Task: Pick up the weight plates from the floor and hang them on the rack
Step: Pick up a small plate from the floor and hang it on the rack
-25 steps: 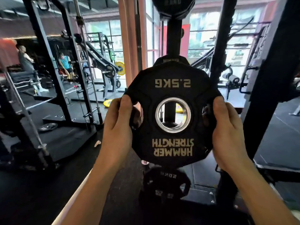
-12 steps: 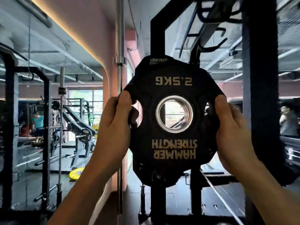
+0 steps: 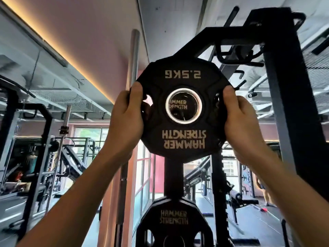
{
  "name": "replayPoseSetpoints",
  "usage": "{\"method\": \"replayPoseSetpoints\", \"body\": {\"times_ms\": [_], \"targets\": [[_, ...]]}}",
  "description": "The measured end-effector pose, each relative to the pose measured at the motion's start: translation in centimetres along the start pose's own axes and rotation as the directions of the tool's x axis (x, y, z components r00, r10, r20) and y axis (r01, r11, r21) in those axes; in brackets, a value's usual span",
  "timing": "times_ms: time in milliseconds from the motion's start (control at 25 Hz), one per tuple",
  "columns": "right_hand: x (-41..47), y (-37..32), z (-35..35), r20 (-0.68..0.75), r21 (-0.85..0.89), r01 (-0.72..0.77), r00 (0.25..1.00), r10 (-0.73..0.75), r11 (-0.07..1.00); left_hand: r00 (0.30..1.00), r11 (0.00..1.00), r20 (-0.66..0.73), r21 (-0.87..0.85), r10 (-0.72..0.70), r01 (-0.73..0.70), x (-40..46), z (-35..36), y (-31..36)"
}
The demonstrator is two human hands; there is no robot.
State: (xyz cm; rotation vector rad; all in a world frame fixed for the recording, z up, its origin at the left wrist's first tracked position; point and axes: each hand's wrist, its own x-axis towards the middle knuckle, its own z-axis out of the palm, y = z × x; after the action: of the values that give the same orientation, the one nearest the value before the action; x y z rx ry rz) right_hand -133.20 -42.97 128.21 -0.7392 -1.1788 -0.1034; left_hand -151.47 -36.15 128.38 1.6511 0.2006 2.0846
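Barbell (image 3: 132, 72), chrome and upright, stands at far left of my work area, just beside my left hand (image 3: 127, 115), which is clamped on the left rim of the 2.5 kg plate (image 3: 183, 107), fingers wrapped behind the edge. Plate is raised overhead, face toward me, lettering inverted, with its steel-ringed bore (image 3: 183, 105) lined up on another plate's logo directly behind it, apparently one already stored on the rack (image 3: 284, 97). My right hand (image 3: 239, 120) grips the opposite rim in the same closed hold. A larger plate (image 3: 173, 223) hangs lower on the same upright. Assessment: the peg is not visible, so I judge the step needs the bore kept level and centred, both hands pushing evenly forward until the plate seats, fingers cleared from the back edge first. Against half a second ago, the plate sits higher, the view has tilted further toward the ceiling, and the bore now frames a logo rather than daylight.
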Motion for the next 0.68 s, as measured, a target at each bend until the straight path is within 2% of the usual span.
{"method": "replayPoseSetpoints", "body": {"times_ms": [240,440,680], "targets": [[3.7,3.7,1.9,0.0,-0.146,0.027,1.0,-0.027,0.989,1.0,0.988,-0.011,0.157,0.007,-0.005,3.8,0.8,-4.3],[5.7,6.6,2.9,-0.013,-0.18,-0.01,1.0,0.008,0.984,0.999,0.982,0.02,0.183,-0.042,0.038,5.6,1.7,-7.7],[6.9,9.3,3.4,-0.005,-0.206,-0.012,1.0,0.012,0.978,0.997,0.976,0.066,0.216,-0.029,0.014,7.4,1.9,-10.2]]}}
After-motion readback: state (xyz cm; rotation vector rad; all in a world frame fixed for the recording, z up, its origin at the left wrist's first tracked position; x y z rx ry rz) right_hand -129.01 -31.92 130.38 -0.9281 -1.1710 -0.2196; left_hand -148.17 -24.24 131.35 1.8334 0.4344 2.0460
